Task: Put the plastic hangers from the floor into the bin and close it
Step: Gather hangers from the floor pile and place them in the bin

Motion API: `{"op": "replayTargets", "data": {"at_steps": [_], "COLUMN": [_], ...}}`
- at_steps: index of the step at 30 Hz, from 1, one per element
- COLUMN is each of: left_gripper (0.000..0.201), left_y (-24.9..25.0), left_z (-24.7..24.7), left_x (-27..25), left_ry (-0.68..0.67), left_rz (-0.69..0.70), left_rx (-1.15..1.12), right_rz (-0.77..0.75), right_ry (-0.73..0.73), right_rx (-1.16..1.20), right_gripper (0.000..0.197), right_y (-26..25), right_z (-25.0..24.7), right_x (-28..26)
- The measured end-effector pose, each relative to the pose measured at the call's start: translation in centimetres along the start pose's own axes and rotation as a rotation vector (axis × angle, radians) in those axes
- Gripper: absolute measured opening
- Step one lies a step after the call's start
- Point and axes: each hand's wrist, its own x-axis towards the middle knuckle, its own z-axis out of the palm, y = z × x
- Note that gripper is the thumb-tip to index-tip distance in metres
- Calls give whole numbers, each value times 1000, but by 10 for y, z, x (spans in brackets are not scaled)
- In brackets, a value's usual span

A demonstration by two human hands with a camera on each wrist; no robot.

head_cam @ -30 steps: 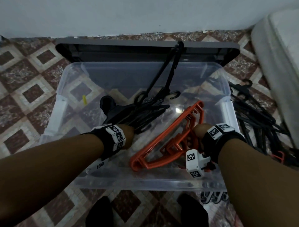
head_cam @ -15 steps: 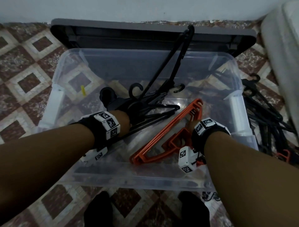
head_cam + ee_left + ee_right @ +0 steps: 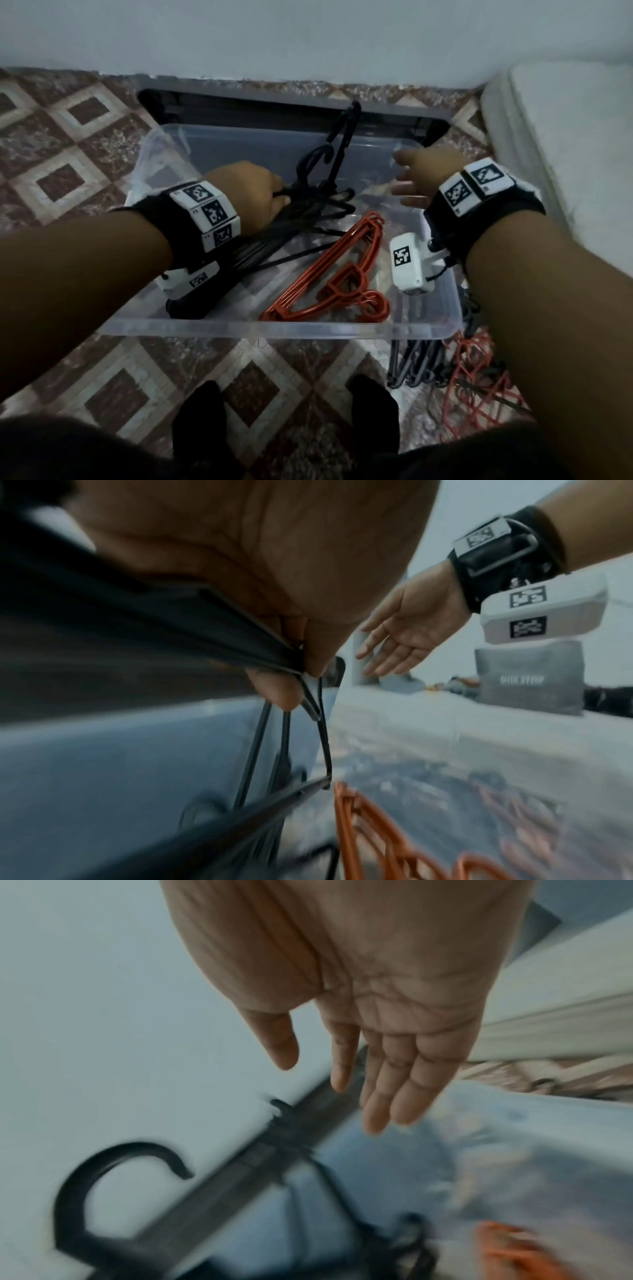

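Note:
A clear plastic bin (image 3: 281,329) stands on the tiled floor with its grey lid (image 3: 294,99) lying behind it against the wall. Inside lie a stack of orange hangers (image 3: 329,274) and a bundle of black hangers (image 3: 318,202). My left hand (image 3: 253,195) grips the black bundle inside the bin; in the left wrist view its fingers (image 3: 274,691) pinch thin black bars (image 3: 257,750). My right hand (image 3: 407,178) hovers over the bin's right side, fingers (image 3: 383,1091) straight and holding nothing. More black hangers (image 3: 418,363) and orange hangers (image 3: 479,377) lie on the floor right of the bin.
A white mattress (image 3: 565,144) lies at the right along the pale wall (image 3: 308,34). My feet in dark socks (image 3: 202,418) stand just in front of the bin. One black hanger (image 3: 346,130) leans up over the bin's back rim.
My right hand let go of the orange hangers and rose, fingers spread, above the bin's right side. My left hand lifted farther back with the black bundle. The view shifted.

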Motion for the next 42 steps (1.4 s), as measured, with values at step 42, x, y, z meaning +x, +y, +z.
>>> {"op": "replayTargets", "data": {"at_steps": [42], "left_gripper": [32], "left_y": [-14], "left_z": [72], "left_x": [93], "left_ry": [-211], "left_rz": [-458], "left_rx": [-314], "right_rz": [-829], "right_ry": [285], "right_rx": [-141], "right_gripper": [15], "right_y": [-46], "right_z": [-102], "right_x": [-116]}}
